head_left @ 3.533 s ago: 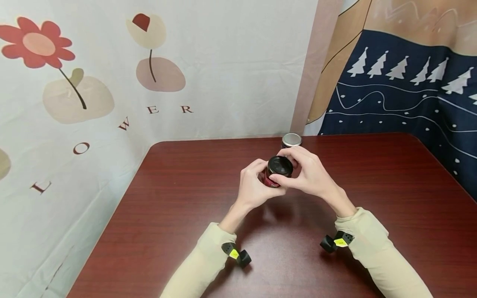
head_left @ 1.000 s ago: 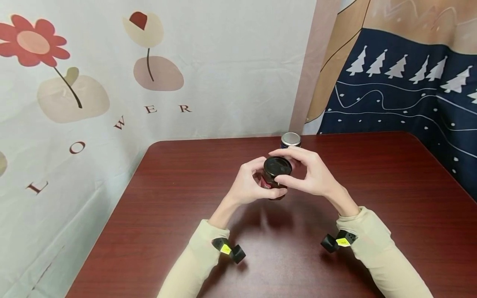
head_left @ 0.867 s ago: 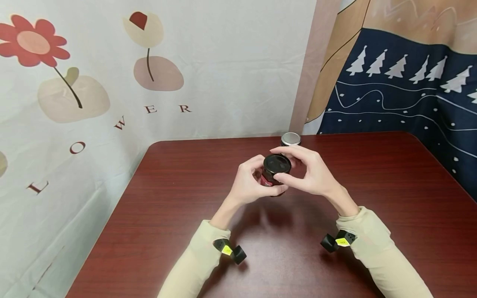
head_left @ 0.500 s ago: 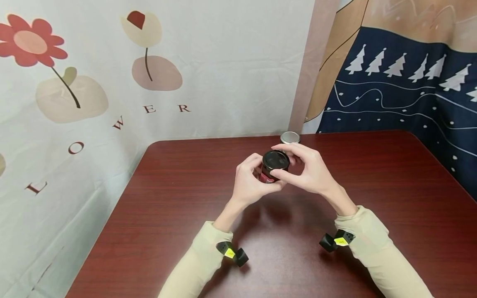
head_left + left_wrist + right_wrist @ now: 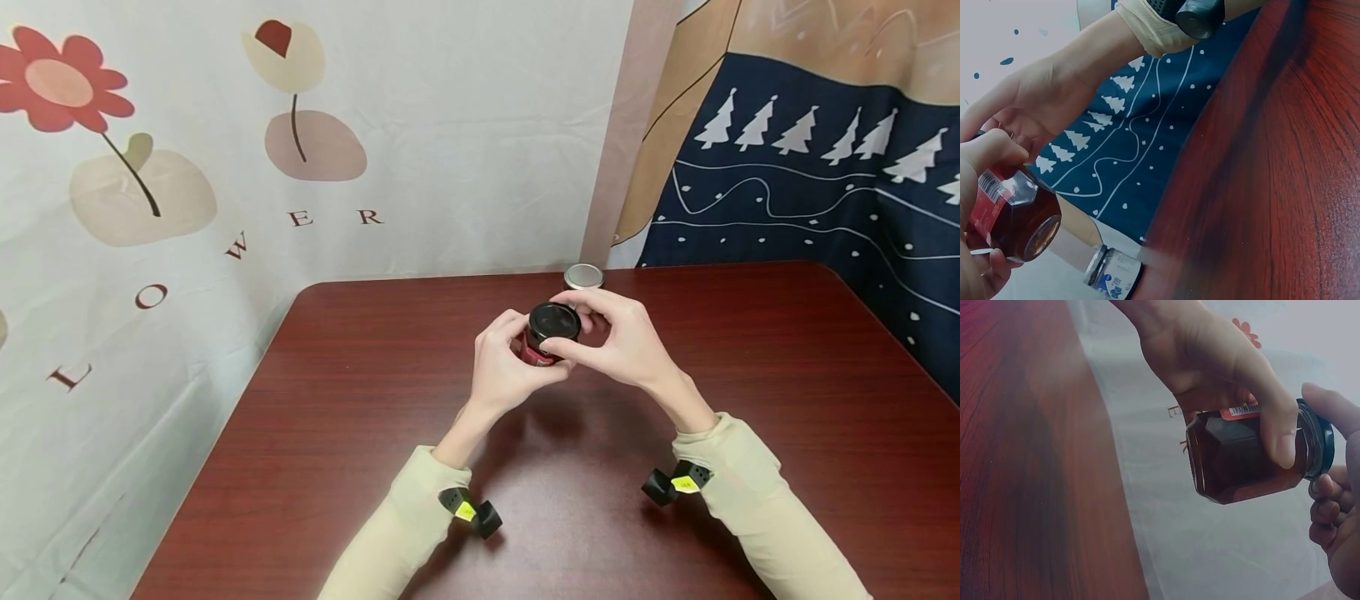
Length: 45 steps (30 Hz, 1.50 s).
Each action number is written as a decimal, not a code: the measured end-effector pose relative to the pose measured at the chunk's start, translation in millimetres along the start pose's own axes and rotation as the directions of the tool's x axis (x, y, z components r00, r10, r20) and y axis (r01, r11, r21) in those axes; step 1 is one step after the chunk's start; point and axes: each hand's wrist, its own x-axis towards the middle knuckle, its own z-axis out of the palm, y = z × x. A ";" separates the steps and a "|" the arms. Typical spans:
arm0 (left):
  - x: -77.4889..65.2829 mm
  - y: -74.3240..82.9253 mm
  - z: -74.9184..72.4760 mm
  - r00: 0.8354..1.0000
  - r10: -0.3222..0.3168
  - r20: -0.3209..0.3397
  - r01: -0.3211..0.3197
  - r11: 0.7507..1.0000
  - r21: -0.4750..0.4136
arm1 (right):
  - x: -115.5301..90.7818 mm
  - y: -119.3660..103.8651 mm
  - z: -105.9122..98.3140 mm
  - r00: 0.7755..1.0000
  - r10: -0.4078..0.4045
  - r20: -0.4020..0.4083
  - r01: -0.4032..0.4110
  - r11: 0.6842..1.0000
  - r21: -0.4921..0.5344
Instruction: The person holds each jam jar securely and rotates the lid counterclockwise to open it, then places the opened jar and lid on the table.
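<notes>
My left hand grips the body of a faceted glass jar with dark contents and a red label. My right hand holds the jar's black lid between thumb and fingers. The lid sits on the jar's neck, as the right wrist view shows. In the head view the jar stands near upright, raised over the table, with the left thumb across its near side. The left wrist view shows the jar's bare glass base and a barcode on the label.
A second jar with a silver lid stands at the table's back edge, behind the right hand. Its blue and white label shows in the left wrist view. The reddish-brown wooden table meets a printed cloth backdrop.
Over the last second both hands have shifted slightly up in the head view with the jar. The right thumb has moved a little left along the lid. Both grips are kept.
</notes>
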 end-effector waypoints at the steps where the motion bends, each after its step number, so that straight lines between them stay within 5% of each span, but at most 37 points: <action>1: 0.1 0.1 -0.2 1.000 0.000 0.005 0.000 1.000 -0.001 | -0.1 0.8 -0.1 1.000 -0.001 0.001 0.001 1.000 -0.002; 14: 3.2 7.0 -6.1 0.995 -0.010 0.096 0.019 0.995 -0.094 | -0.5 3.2 -3.1 0.999 -0.050 0.004 0.050 0.999 0.000; 23: 10.0 39.8 -23.6 0.986 0.006 0.167 0.027 0.981 -0.193 | 0.4 -3.6 -8.7 0.998 -0.055 0.040 0.053 0.997 0.049; 30: 5.7 13.2 -12.5 0.976 -0.016 0.218 0.075 0.961 -0.266 | -1.1 2.2 -10.2 0.996 -0.061 0.069 0.057 0.997 0.056; 37: 10.2 38.3 -26.3 0.961 -0.025 0.276 0.113 0.944 -0.309 | -1.9 12.0 -9.7 0.992 -0.091 0.086 0.084 0.994 0.074; 45: 10.8 37.5 -29.6 0.939 -0.006 0.344 0.136 0.925 -0.354 | 1.4 -5.9 -14.8 0.987 -0.099 0.125 0.086 0.991 0.101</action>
